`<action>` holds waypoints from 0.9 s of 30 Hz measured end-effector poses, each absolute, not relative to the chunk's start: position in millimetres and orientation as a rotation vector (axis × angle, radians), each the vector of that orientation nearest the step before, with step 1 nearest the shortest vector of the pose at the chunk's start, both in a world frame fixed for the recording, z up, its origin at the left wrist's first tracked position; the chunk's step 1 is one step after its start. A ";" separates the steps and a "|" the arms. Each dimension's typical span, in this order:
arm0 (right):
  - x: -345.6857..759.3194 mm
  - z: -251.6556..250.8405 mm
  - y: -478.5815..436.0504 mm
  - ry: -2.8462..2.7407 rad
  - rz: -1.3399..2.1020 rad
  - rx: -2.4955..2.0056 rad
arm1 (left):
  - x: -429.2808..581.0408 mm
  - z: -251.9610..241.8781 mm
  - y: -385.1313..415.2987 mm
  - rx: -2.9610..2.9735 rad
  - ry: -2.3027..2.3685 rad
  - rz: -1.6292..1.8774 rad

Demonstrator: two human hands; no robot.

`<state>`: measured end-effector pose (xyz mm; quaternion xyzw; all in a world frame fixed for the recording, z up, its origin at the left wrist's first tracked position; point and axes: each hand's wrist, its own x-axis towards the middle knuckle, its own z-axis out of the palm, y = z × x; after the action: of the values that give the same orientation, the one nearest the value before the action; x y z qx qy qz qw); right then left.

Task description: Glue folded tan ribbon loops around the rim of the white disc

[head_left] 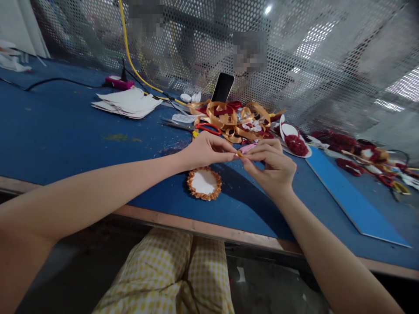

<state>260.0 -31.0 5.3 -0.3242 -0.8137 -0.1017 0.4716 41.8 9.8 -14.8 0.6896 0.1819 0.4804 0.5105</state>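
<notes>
My left hand (206,150) and my right hand (273,168) meet above the blue table, fingertips pinched together on a small piece of gold ribbon (239,154). Both hands are closed on it. Just below my left hand lies a white round disc edged with gold ribbon petals (204,183). A pink object (248,148) shows behind my right fingers; I cannot tell whether the hand holds it.
A heap of gold and red ribbon (234,120) lies behind the hands, with red-handled scissors (203,127) and a phone (223,87) propped upright. White paper sheets (127,104) lie far left, a disc with red petals (294,141) right. A perforated screen (327,65) backs the table.
</notes>
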 end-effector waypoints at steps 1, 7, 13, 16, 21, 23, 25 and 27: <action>260.4 5.1 -30.6 -1.993 -0.251 -0.777 | 41.7 -14.8 9.8 1.670 0.441 1.158; 262.3 4.8 -29.8 -2.013 -0.248 -0.812 | 40.2 -11.8 7.5 1.778 0.497 1.176; 261.2 5.7 -30.3 -2.058 -0.284 -0.777 | 37.0 -6.1 4.8 1.932 0.531 1.190; 261.1 4.7 -30.1 -2.064 -0.310 -0.792 | 36.4 -5.6 4.6 2.017 0.535 1.211; 262.1 1.8 -29.1 -2.077 -0.353 -0.801 | 36.6 -5.3 3.5 2.159 0.533 1.248; 262.4 1.0 -28.8 -2.087 -0.379 -0.809 | 36.8 -4.8 2.7 2.216 0.531 1.271; 262.2 0.6 -28.7 -2.094 -0.411 -0.817 | 37.0 -4.1 1.7 2.251 0.561 1.275; 261.8 0.7 -28.9 -2.090 -0.455 -0.817 | 37.4 -3.0 0.3 2.246 0.605 1.244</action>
<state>261.8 -28.9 0.7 -0.3248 -0.8313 -0.1810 0.4131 37.4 0.3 -3.0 0.8246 0.2222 0.4567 0.2492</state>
